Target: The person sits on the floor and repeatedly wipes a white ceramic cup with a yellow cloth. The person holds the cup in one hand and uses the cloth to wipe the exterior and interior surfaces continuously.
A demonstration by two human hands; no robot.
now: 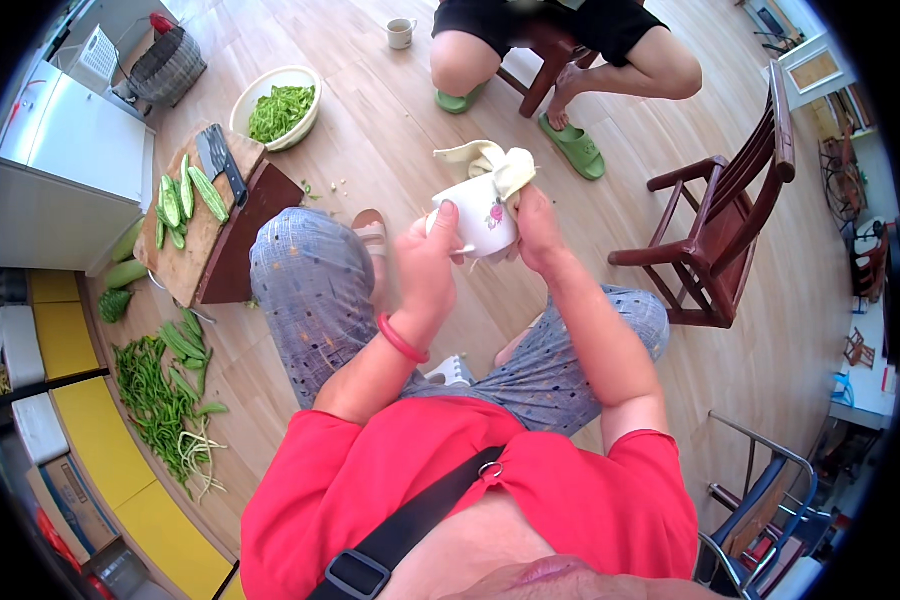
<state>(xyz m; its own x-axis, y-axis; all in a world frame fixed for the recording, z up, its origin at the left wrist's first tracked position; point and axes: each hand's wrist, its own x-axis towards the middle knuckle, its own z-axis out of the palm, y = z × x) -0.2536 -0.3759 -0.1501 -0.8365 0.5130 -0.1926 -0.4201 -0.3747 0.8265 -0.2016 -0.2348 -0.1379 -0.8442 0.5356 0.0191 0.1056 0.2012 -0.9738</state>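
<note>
A white mug (483,215) with a pink flower is held up in front of me, tilted, above the floor between my knees. My left hand (430,255) is closed round its handle side, thumb near the rim. At the mug's other side my right hand (537,228) is closed on a limp, pale cream piece that looks like a cloth (510,170). The cloth bunches over the rim, and one end flops out to the left. Whether part of it lies inside the mug is hidden.
To the left, a wooden cutting board (192,258) bears cut green gourds (175,200) and a knife (232,172). Behind it stands a bowl (310,118) of sliced greens. Green peppers (150,390) lie on the floor. A wooden chair (705,245) stands right; a person in green slippers sits opposite.
</note>
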